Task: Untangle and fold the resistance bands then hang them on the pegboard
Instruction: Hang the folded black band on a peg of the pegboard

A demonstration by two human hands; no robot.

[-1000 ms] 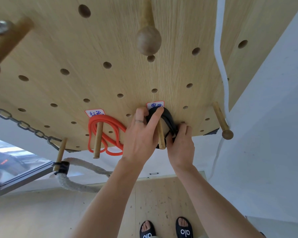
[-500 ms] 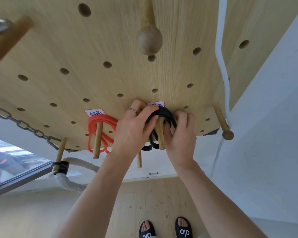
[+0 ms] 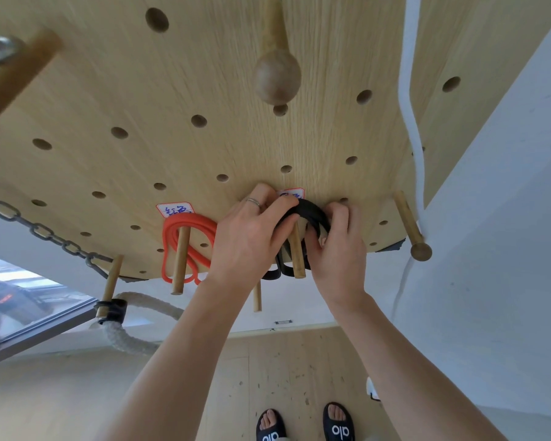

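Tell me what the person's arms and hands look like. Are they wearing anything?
Both arms are bare, with no sleeves showing up to the picture's edge. The left hand wears a thin silver ring on one finger. The right hand shows no ring, watch or glove.

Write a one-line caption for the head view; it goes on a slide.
Both hands, left hand and right hand, seat a folded black resistance band over a wooden peg beside the hung red band.
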